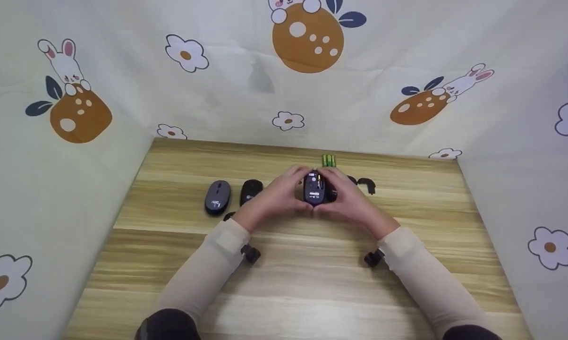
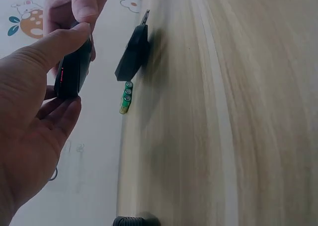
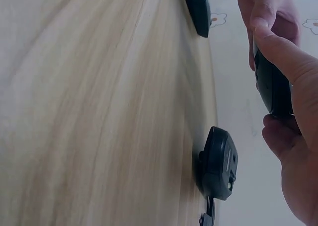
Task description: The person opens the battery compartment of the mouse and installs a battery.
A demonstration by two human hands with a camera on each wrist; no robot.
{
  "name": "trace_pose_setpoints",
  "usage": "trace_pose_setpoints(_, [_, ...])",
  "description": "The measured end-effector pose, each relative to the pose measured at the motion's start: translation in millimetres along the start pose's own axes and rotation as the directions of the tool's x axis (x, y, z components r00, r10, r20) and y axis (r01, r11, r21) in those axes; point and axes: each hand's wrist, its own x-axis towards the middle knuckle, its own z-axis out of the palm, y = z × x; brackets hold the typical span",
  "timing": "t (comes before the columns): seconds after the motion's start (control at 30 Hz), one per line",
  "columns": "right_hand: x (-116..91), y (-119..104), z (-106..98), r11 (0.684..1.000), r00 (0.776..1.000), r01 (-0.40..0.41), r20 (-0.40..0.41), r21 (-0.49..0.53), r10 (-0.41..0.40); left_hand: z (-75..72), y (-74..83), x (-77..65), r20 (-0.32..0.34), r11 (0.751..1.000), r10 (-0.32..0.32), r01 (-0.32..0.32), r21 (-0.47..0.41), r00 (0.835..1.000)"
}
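A dark computer mouse (image 1: 315,194) is held in both hands, its underside with labels and an open slot facing up in the head view. My left hand (image 1: 280,191) grips its left side, fingers at the far end and thumb at the near end. From the other side my right hand (image 1: 349,200) grips it the same way. A thin red light shows on the held mouse (image 2: 74,72) in the left wrist view. Another dark mouse (image 3: 218,164) lies on the table beside the right hand, mostly hidden by it in the head view.
Green batteries (image 1: 328,160) lie just beyond the hands. A curved black cover (image 1: 368,185) rests to the right. On the left are a grey mouse (image 1: 217,197) and a black mouse (image 1: 250,190), partly behind the left hand. Patterned cloth walls (image 1: 227,99) edge the wooden table (image 1: 307,283).
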Motion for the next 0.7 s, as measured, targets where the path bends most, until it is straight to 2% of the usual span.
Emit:
trace_pose_setpoints(0.2, [6.6,10.9,1.8,0.998,1.0,-0.023,0.013,-0.054,0.024,0.9,-5.5,10.7,0.018,0.999,-0.01,0.009,0.038,1.0])
trace_pose_setpoints(0.4, [10.9,17.5,3.2,0.997,0.999,-0.047,0.024,-0.065,0.049,3.7,-11.5,19.8,0.032,0.998,-0.018,0.015,0.069,0.999])
trace_pose_setpoints(0.7, [20.1,28.9,6.5,0.991,0.999,-0.016,0.04,-0.135,0.022,5.9,-17.8,28.5,0.056,0.993,-0.007,0.0,0.122,0.998])
